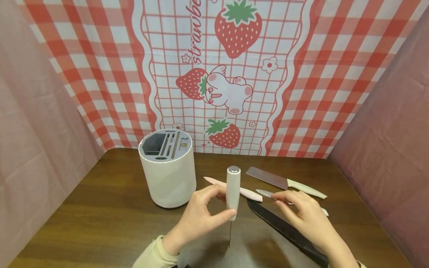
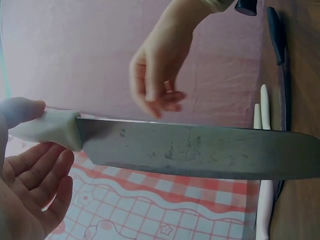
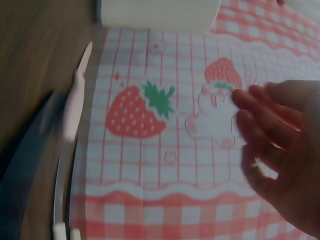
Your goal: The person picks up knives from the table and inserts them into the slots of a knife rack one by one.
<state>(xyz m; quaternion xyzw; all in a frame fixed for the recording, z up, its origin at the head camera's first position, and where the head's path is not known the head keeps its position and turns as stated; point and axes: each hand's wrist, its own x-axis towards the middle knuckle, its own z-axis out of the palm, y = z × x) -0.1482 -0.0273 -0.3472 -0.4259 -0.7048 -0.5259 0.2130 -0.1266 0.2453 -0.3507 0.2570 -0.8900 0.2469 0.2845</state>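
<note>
My left hand (image 1: 197, 217) pinches the white handle of a kitchen knife (image 1: 233, 191) between thumb and fingers. The knife stands upright above the table, handle up and blade down, its thin edge facing me in the head view. In the left wrist view its broad grey blade (image 2: 200, 150) shows dark smudges. My right hand (image 1: 306, 216) hovers over the knives on the right, fingers loosely bent, holding nothing. Beneath and beside it lie a small paring knife (image 1: 264, 192), partly hidden by the hand, and a large black knife (image 1: 278, 224).
A white round knife block (image 1: 171, 182) with a grey slotted top stands left of my left hand. A pink knife (image 1: 251, 194) lies behind the held knife. Farther back on the right is a cleaver (image 1: 268, 178) with a pale handle. A strawberry-print cloth (image 1: 238, 33) hangs behind the table.
</note>
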